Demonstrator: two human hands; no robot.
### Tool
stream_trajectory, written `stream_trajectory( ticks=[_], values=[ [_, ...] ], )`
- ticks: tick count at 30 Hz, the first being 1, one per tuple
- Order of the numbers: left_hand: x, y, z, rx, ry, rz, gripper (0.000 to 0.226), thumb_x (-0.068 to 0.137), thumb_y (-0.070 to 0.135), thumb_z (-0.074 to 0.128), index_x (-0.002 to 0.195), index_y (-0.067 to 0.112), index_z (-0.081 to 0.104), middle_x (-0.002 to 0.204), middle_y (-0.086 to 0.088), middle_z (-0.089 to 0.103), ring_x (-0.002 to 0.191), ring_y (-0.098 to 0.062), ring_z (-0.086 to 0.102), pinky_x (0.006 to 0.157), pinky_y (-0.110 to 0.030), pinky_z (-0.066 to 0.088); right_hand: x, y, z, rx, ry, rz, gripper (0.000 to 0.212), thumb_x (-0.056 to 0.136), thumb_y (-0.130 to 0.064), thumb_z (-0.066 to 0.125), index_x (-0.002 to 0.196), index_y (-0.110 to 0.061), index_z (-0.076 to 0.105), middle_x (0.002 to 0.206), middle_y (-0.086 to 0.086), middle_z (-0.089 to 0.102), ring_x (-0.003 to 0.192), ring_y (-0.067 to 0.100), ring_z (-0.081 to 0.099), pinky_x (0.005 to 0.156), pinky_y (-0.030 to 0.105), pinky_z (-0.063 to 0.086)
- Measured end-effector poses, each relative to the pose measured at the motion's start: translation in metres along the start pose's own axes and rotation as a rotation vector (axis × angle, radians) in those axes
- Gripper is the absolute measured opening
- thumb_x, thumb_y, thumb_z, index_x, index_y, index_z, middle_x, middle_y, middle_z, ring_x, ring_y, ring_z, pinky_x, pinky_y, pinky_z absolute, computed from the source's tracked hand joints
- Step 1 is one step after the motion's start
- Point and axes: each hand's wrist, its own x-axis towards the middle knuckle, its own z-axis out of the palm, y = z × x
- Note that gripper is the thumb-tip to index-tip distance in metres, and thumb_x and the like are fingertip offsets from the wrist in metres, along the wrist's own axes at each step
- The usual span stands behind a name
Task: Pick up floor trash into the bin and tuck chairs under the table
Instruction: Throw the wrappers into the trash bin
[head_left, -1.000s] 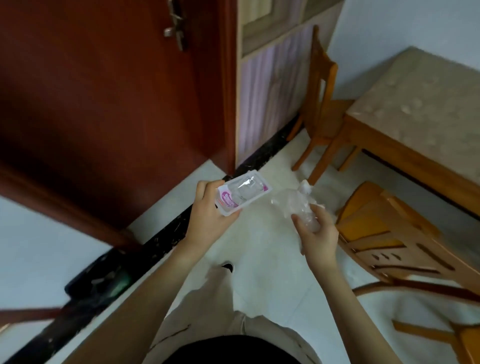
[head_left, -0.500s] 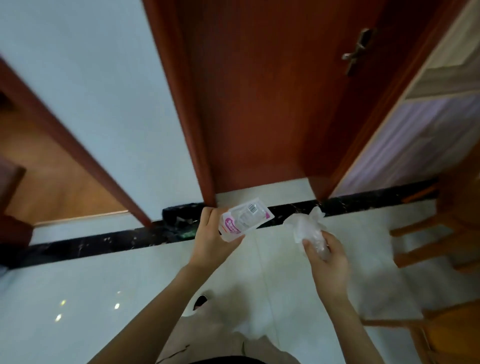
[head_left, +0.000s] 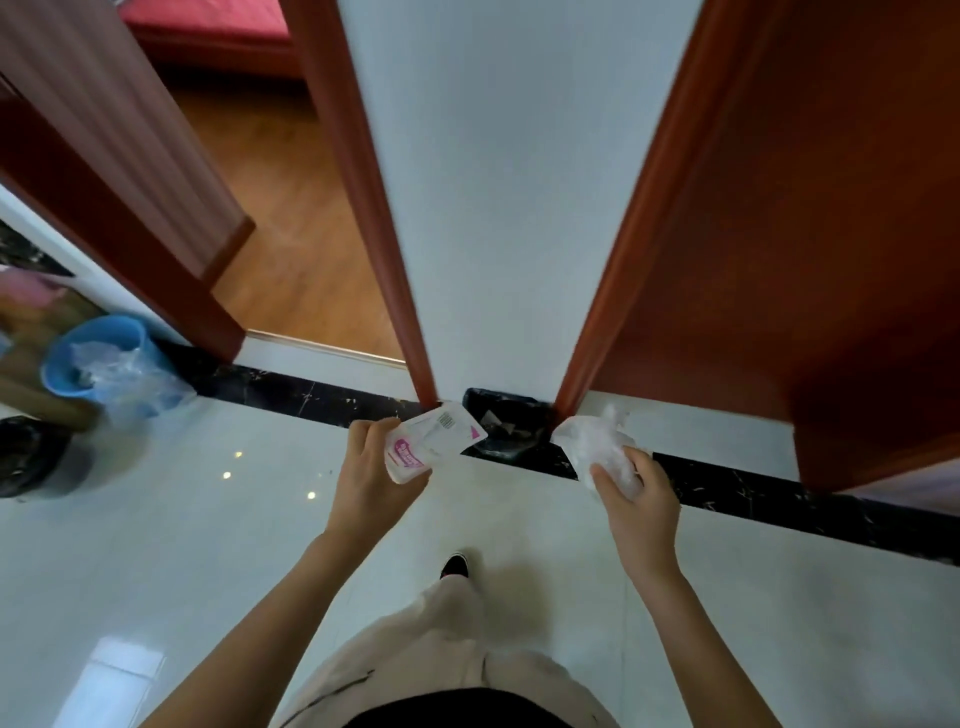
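My left hand (head_left: 371, 480) grips a white plastic packet with pink print (head_left: 434, 441), held out in front of me. My right hand (head_left: 639, 512) is closed on a crumpled clear plastic wrapper (head_left: 597, 449). A blue bin (head_left: 91, 358) lined with a clear bag stands on the floor at the far left, against the wall. A small black bin (head_left: 501, 423) sits at the foot of the wall just beyond both hands. No chairs or table are in view.
A white wall section between two red-brown door frames faces me. The left doorway (head_left: 291, 218) opens onto a wooden floor. A brown door (head_left: 810, 218) stands on the right. A black bag (head_left: 26, 457) lies at the left edge. My shoe (head_left: 454, 565) is on the glossy white tiles.
The view has swung left, away from the chairs and table, toward the wall and doorways; the blue bin has come into sight. Both hands still hold the same trash.
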Motion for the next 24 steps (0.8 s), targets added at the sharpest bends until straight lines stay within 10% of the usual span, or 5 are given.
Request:
stream_trajectory(
  ticks=[13,24],
  values=[
    [0.119,-0.076,0.061,-0.025,-0.191,-0.132,0.067,0.064,0.014,0.087,0.118,-0.003,0.052,0.106,-0.011,0.048,0.088,-0.015,0.051,0.064,-0.014,0.046,0.120,-0.003,0.098,-0.021,-0.073,0.126,0.033,0.086,-0.020,0.073,0.116,-0.013,0.063,0.110,-0.007,0.061,0.095,-0.010,0.055,0.077,-0.001,0.038],
    [0.192,-0.148,0.227,-0.013,-0.186,-0.300,0.062,0.066,0.015,0.085,0.117,0.003,0.054,0.107,-0.010,0.048,0.082,-0.013,0.049,0.062,-0.011,0.042,0.244,0.121,0.189,-0.060,-0.089,0.245,0.027,0.085,-0.020,0.073,0.110,-0.015,0.064,0.101,-0.009,0.060,0.090,0.002,0.056,0.084,0.025,0.046]
  ],
)
